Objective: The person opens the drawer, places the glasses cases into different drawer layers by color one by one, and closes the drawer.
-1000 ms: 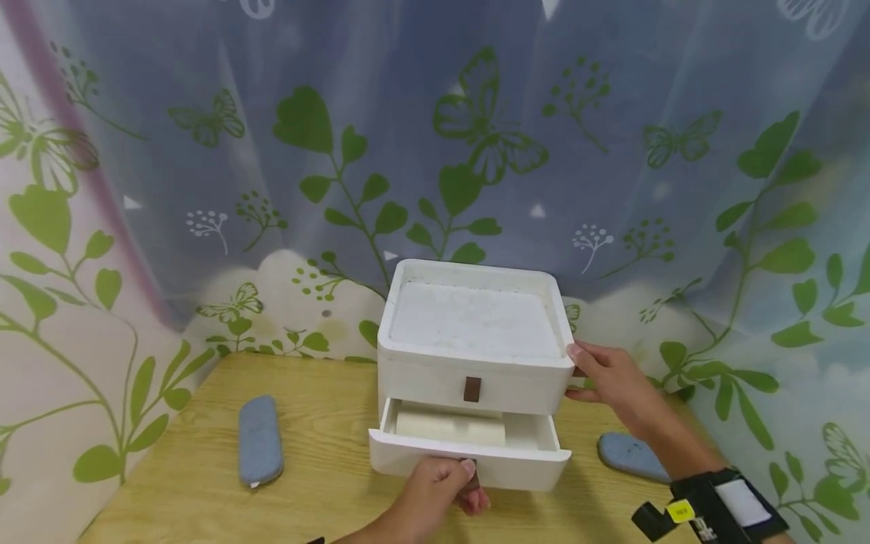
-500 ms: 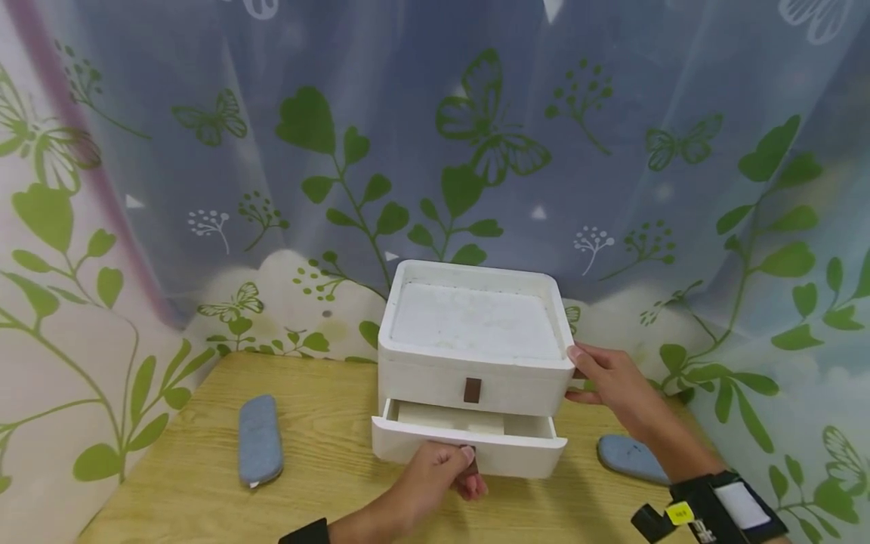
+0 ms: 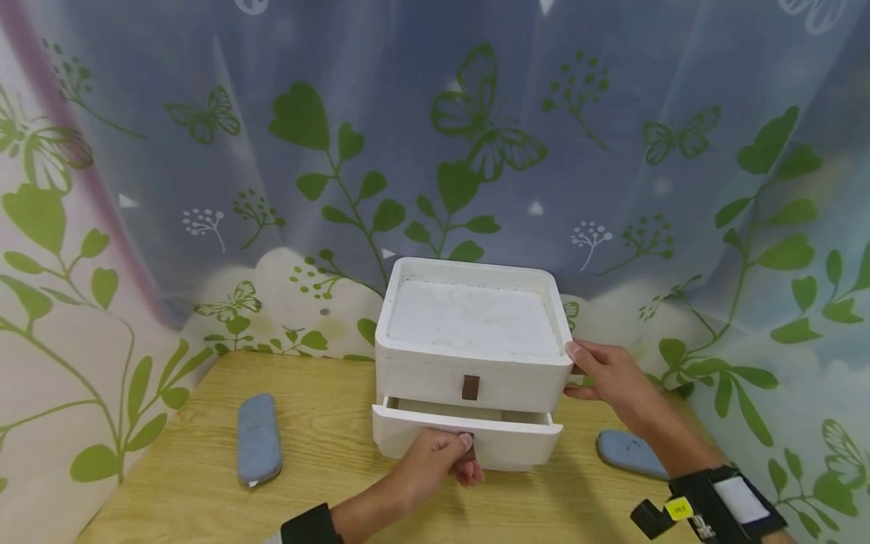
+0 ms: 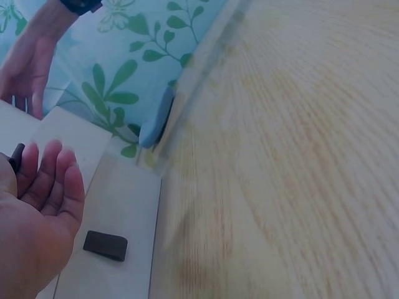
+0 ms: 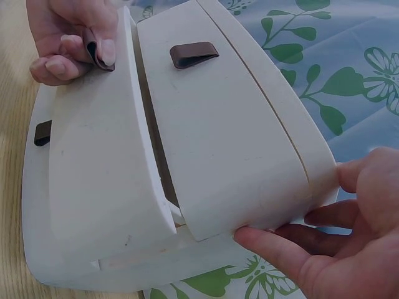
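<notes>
A white desktop drawer unit [image 3: 476, 381] with a shallow tray top stands on the table. Its middle drawer [image 5: 112, 162] sticks out a little, leaving a narrow gap below the top drawer [image 5: 218, 124]. My left hand [image 3: 435, 461] pinches this drawer's brown pull tab [image 5: 96, 53] between thumb and fingers. At the unit's right side, my right hand [image 3: 612, 378] presses its fingertips near the upper front corner, fingers fairly straight. The top drawer's brown tab [image 5: 193, 54] hangs free. Below, the bottom drawer [image 4: 121, 199] is pushed in, with its own tab [image 4: 106, 245].
A blue-grey oblong case [image 3: 260, 440] lies on the wooden table [image 3: 326, 400] to the left. Another blue-grey case [image 3: 632, 453] lies to the right, partly behind the right forearm. A patterned curtain [image 3: 408, 151] hangs directly behind the unit.
My left hand has pushed the middle drawer inward, away from me, by its tab. The pale roll inside is now almost out of sight. My right hand stays at the unit's side.
</notes>
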### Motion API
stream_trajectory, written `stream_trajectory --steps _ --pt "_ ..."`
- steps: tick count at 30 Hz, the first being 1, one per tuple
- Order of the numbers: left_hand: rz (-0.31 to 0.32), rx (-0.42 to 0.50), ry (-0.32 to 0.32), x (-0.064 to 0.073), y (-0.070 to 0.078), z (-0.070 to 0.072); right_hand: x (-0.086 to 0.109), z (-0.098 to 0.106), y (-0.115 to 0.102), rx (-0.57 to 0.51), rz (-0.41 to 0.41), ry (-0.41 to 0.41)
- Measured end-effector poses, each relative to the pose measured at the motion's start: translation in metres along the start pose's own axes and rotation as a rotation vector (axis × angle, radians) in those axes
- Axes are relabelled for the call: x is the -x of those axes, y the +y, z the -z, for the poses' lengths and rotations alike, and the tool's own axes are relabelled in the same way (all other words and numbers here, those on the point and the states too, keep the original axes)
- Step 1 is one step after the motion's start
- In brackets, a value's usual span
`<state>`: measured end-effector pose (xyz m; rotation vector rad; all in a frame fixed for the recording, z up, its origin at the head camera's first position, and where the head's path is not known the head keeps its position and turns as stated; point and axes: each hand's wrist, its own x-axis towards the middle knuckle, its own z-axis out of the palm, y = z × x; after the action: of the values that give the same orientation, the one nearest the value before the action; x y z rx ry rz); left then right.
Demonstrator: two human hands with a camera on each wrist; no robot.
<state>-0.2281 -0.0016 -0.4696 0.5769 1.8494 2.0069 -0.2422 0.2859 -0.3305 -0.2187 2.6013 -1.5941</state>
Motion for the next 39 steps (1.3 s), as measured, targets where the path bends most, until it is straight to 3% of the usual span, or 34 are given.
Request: stream_trajectory --steps 19,39 --pt "-0.01 -0.031 -0.005 -0.016 -0.001 0.009 -0.001 0.001 0.001 -0.004 -0.014 -0.008" --pt "0.051 -0.002 0.015 -0.028 -0.001 0.014 0.001 0.001 -0.001 -0.011 0.004 -0.01"
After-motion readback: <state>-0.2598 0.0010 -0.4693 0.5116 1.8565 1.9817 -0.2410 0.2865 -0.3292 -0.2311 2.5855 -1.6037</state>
